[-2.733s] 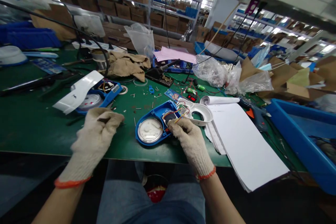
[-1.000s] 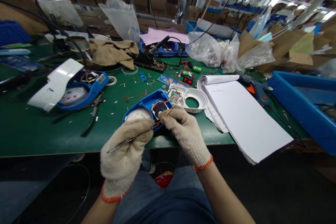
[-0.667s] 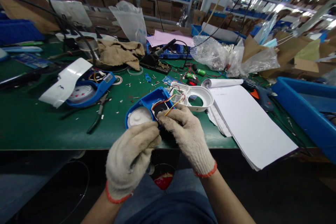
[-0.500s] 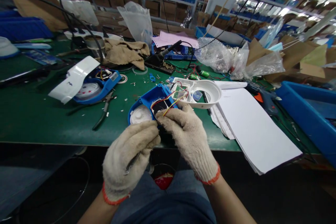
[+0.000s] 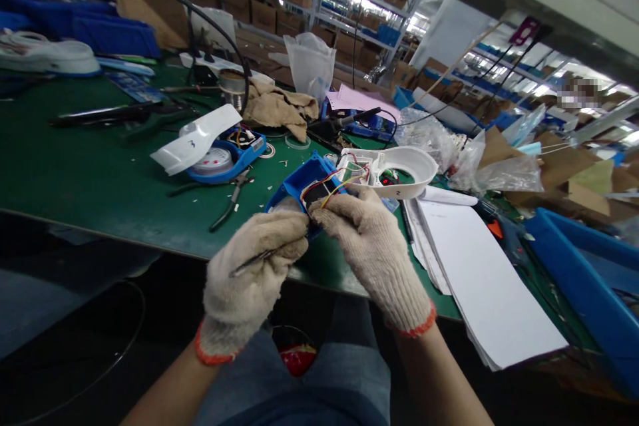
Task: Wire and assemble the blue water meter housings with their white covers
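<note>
A blue plastic housing (image 5: 299,176) with a black block and red and yellow wires inside is tilted up near the bench's front edge. Wires run from it to a white cover (image 5: 407,190) marked "2", which holds a small circuit board. My right hand (image 5: 374,246), in a knit glove, grips the housing's near right side, fingertips by the wires. My left hand (image 5: 254,279), also gloved, has its fingers closed at the housing's lower left. A thin metal tool (image 5: 255,259), perhaps tweezers, lies across its palm; the tool's tip is hidden.
Left of the housing are a second blue unit (image 5: 252,150) with a white strip marked "3", and cutting pliers (image 5: 232,203). Papers (image 5: 492,279), a power tool (image 5: 506,239) and a blue bin (image 5: 584,279) stand right. Behind lie a brown cloth (image 5: 274,106) and bubble wrap (image 5: 424,140).
The view has turned and tilted, shifting the bench across the picture. My left hand has rolled so the thin tool shows more. A red lit digit now shows by the white cover's opening.
</note>
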The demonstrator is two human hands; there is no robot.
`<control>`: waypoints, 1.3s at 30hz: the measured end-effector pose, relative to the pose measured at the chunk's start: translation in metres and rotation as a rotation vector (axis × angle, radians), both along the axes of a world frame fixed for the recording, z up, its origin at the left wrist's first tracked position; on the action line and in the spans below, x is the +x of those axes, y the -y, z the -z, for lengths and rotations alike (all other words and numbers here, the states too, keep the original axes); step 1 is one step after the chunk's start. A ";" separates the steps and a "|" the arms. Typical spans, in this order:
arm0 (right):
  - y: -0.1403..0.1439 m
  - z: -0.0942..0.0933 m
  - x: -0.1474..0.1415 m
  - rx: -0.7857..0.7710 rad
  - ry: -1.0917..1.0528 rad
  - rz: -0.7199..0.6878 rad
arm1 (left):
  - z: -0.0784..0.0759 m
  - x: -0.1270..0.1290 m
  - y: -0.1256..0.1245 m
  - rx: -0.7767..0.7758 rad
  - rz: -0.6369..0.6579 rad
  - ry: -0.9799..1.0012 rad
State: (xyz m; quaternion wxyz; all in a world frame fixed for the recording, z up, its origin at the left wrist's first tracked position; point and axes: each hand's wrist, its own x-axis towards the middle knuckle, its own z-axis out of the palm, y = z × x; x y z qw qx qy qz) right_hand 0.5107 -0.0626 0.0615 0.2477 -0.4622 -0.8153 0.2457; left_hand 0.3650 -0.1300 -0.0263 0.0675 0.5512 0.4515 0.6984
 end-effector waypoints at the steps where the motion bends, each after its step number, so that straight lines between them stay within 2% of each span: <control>1: -0.001 -0.002 -0.002 0.005 0.016 -0.012 | 0.001 -0.002 -0.002 -0.008 0.027 0.062; 4: -0.006 -0.006 -0.005 0.015 0.021 -0.049 | 0.002 -0.006 -0.005 -0.022 0.102 0.194; 10: -0.014 -0.003 -0.002 -0.015 -0.035 -0.064 | -0.004 -0.004 -0.005 -0.035 0.145 0.271; 12: -0.014 0.001 0.001 -0.037 -0.060 -0.058 | -0.009 -0.003 -0.003 -0.061 0.090 0.272; 15: -0.011 0.011 0.008 -0.097 -0.130 -0.036 | -0.017 -0.006 0.001 -0.108 -0.068 0.271; 19: -0.007 0.030 0.022 -0.254 -0.272 0.019 | -0.025 -0.026 0.003 -0.305 -0.255 0.334; 21: -0.007 0.038 0.030 -0.336 -0.327 0.033 | -0.030 -0.042 0.001 -0.465 -0.412 0.220; 23: -0.008 0.042 0.037 -0.397 -0.366 0.039 | -0.037 -0.059 -0.007 -0.693 -0.566 0.002; 24: -0.009 0.043 0.040 -0.422 -0.384 0.038 | -0.040 -0.067 -0.013 -0.831 -0.590 -0.133; 26: -0.011 0.042 0.044 -0.464 -0.407 0.026 | -0.047 -0.077 -0.032 -1.088 -0.485 -0.404; 28: -0.011 0.042 0.046 -0.500 -0.422 0.016 | -0.051 -0.079 -0.056 -1.205 -0.334 -0.596; 31: -0.008 0.043 0.048 -0.556 -0.508 0.025 | -0.052 -0.071 -0.090 -1.162 -0.289 -0.672; 33: -0.003 0.045 0.051 -0.586 -0.588 0.039 | -0.052 -0.062 -0.103 -1.094 -0.292 -0.695; 37: 0.006 0.048 0.070 -0.566 -0.630 0.068 | -0.054 -0.048 -0.095 -0.973 -0.326 -0.701; 39: 0.007 0.046 0.086 -0.493 -0.543 0.133 | -0.052 -0.047 -0.083 -0.950 -0.270 -0.659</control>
